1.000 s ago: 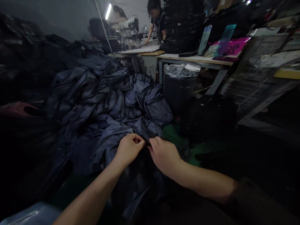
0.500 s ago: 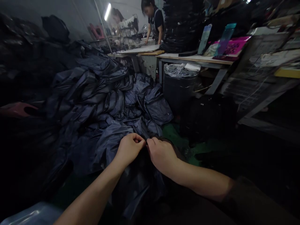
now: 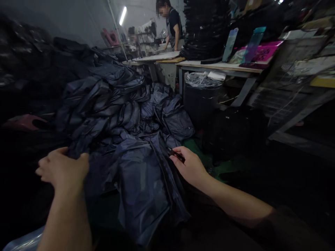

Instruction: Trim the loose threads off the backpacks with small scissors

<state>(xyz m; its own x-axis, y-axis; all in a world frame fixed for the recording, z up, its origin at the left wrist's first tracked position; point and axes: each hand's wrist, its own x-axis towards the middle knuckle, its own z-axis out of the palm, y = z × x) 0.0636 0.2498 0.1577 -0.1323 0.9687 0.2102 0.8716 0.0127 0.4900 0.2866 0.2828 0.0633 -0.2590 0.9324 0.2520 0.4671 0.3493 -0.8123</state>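
My left hand (image 3: pixel 62 165) is at the left with thumb and fingers apart, holding nothing, over dark cloth. In my right hand (image 3: pixel 190 164) is a small black tool (image 3: pixel 178 156) with a pale, narrow tip; its exact kind is hard to make out. That tip is close to the edge of a dark blue bag piece (image 3: pixel 142 181) of shiny fabric, spread in front of me with a long dark seam or zip along its right side. Behind it lies a heap of similar dark blue bags (image 3: pixel 115 94).
A bin lined with clear plastic (image 3: pixel 202 83) stands under a worktable (image 3: pixel 209 65). Beside it sits a black bag (image 3: pixel 227 134) on the green floor. A person (image 3: pixel 172 26) leans over a table at the back. A pink basket (image 3: pixel 264 52) and a dark stack (image 3: pixel 205 31) are on the worktable.
My left hand has left the fabric edge, swung left and opened. The bag piece now lies flatter, and the black tool shows in my right hand, which has shifted slightly right.
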